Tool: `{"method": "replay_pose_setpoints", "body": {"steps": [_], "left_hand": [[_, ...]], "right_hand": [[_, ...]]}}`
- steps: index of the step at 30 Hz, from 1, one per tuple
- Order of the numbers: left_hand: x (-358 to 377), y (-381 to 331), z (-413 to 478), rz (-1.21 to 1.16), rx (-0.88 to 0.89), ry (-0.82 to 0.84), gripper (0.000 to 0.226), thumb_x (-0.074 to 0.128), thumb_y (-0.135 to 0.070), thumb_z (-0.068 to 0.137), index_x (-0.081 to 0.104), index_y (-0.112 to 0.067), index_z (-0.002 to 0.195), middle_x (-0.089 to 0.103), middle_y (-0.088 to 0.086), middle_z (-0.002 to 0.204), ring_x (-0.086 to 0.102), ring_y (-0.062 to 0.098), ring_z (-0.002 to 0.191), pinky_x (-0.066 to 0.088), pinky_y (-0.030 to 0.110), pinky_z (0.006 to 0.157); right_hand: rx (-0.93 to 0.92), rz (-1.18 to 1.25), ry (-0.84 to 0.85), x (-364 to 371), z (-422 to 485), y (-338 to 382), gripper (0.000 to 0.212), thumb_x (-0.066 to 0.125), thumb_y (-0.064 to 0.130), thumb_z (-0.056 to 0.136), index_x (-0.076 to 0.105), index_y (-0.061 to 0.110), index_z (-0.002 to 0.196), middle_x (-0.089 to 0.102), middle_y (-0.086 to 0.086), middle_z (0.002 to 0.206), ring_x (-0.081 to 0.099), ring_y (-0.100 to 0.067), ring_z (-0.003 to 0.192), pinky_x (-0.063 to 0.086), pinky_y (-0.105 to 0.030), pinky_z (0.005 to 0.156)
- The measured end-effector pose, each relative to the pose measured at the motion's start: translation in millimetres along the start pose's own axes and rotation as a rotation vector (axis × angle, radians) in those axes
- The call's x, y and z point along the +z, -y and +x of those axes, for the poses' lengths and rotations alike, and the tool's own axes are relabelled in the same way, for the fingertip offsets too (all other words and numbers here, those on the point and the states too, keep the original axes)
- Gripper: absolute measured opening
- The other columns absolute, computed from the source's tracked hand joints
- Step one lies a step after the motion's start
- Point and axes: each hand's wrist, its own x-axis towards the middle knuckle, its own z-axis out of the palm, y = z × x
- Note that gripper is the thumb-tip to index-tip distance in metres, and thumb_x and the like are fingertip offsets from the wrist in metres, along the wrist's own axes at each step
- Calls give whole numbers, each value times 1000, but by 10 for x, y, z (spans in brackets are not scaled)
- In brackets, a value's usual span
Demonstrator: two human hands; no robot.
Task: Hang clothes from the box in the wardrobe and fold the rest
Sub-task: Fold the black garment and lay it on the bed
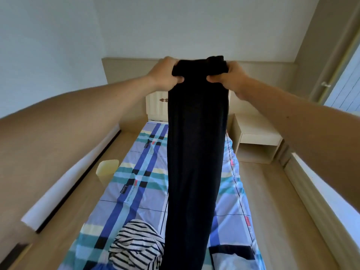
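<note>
Both hands are raised in the upper middle of the frame, each closed tightly around one top corner of a long black garment (196,152). The left hand (165,72) bunches the upper left corner, fingers curled over the cloth and thumb tucked under. The right hand (232,75) does the same at the upper right corner. The top edge between them is stretched fairly taut and level.

From that edge the black garment hangs straight down the centre of the frame to the bottom edge. Its long axis is vertical, running from the hands towards the person, and it looks like trousers doubled leg on leg, though the dark cloth hides any seams. It hangs in the air above the bed (140,172), lined up with the bed's length. Whether its lower end touches the sheet cannot be told.

A crumpled striped garment (136,244) lies on the bed at the lower left, just beside the hanging cloth. A headboard (155,106) shows behind the black garment, and a nightstand (255,133) stands at the right.

Neither hand is nearer: both grip at the same height, one on each side. The next move likely turns on this: lowering the top edge along the bed's length would lay the piece flat for folding, clear of the striped garment.
</note>
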Motion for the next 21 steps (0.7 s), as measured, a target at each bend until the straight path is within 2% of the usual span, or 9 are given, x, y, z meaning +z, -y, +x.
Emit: {"method": "replay_pose_setpoints", "body": {"steps": [2,5,8,11,13,15,18,20,21], "left_hand": [[-113,-60,107,-24,21,-34,28,70,-11,89,68,-8,117,71,3,112,65,14,101,45,15,79],[-287,-161,108,-86,67,-41,35,69,-12,91,65,-13,126,69,-1,120,63,10,110,46,15,91],[-374,-246,-63,-112,105,-23,36,69,-14,92,64,-14,128,68,-2,122,62,8,112,45,11,90],[-362,-339,-418,-130,128,2,31,69,-14,92,67,-12,122,71,-1,115,65,6,106,49,17,90],[-323,-410,-755,-159,151,42,28,70,-10,90,68,-10,118,71,-3,108,65,-6,94,50,17,87],[-255,-473,-1188,-171,152,106,27,71,-9,89,68,-9,116,72,-4,104,65,-7,89,50,18,87],[-49,-481,-1947,-156,118,277,15,74,-13,88,69,-15,102,72,-4,90,68,11,85,54,29,81],[149,-464,-2469,-171,106,432,16,76,-15,88,65,-26,88,65,-14,78,63,7,74,47,19,68],[264,-454,-2720,-187,89,515,20,76,-15,87,62,-29,85,62,-19,74,60,4,72,44,15,67]], "right_hand": [[-39,3,-36,-78,86,101,30,80,14,83,67,13,109,71,6,98,70,-6,87,57,-20,79],[-89,24,-37,-181,71,210,24,81,20,83,70,16,104,75,3,103,74,-10,92,58,-26,87],[-132,79,-2,-212,-156,252,21,80,20,82,72,15,101,75,-1,104,74,-15,96,58,-31,90],[-156,129,40,-186,-575,190,19,77,16,85,72,10,102,75,-4,104,73,-18,98,56,-29,87],[-146,133,101,-154,-927,107,19,73,13,89,70,7,106,73,-10,112,72,-19,103,55,-28,92],[-122,116,177,-111,-1355,10,18,73,13,89,71,10,107,73,-9,111,71,-17,103,54,-26,94],[-37,56,322,-20,-2026,-273,26,77,18,82,72,9,106,76,-9,108,72,-15,99,55,-28,93],[42,5,481,74,-2469,-531,31,79,17,79,72,4,106,76,-11,104,73,-21,99,57,-35,92],[89,-4,557,129,-2687,-687,24,80,12,80,73,5,102,77,-9,98,74,-22,95,59,-37,89]]}}
